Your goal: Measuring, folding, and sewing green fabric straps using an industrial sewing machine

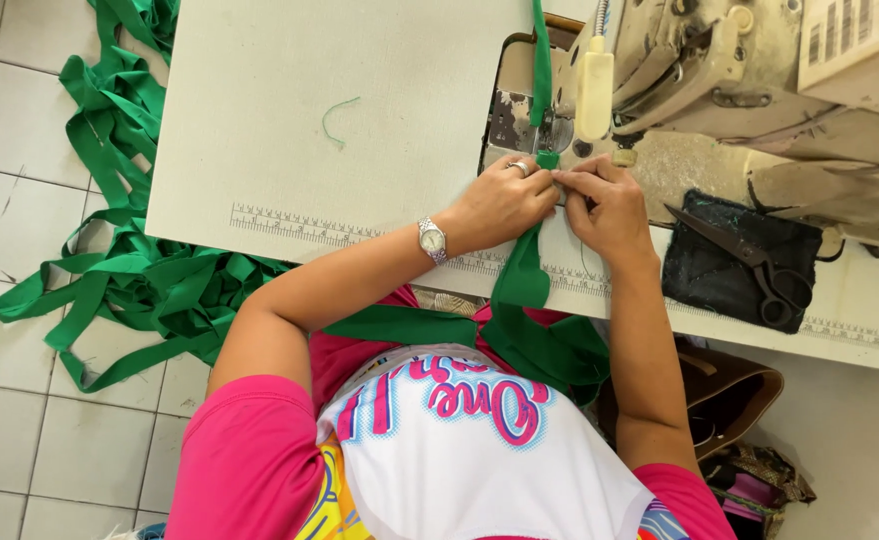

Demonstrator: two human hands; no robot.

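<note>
Green fabric strip (525, 275) ran from the person's lap up over the table (289, 130) edge to the needle area of the sewing machine (719, 90), and a further length of it rose beyond the presser foot toward the top of the view. Both forearms reached forward over the near edge of the table, wrists bent inward so the two hands met just in front of the needle. The left hand (499, 205), with a wristwatch (431, 240) at the wrist and a ring on one finger, lay palm down with its fingers (534, 180) pressed on the strip. The right hand (609, 205) sat just beside it, fingers (574, 185) curled narrow and pinching the strip's edge. The strip passed between and under the fingertips of both hands, touching them. A black pad (734, 275) with scissors (749, 265) on it lay to the right, well apart from the hands. A heap of green strips (129, 270) lay on the tiled floor (9, 420) to the left.
</note>
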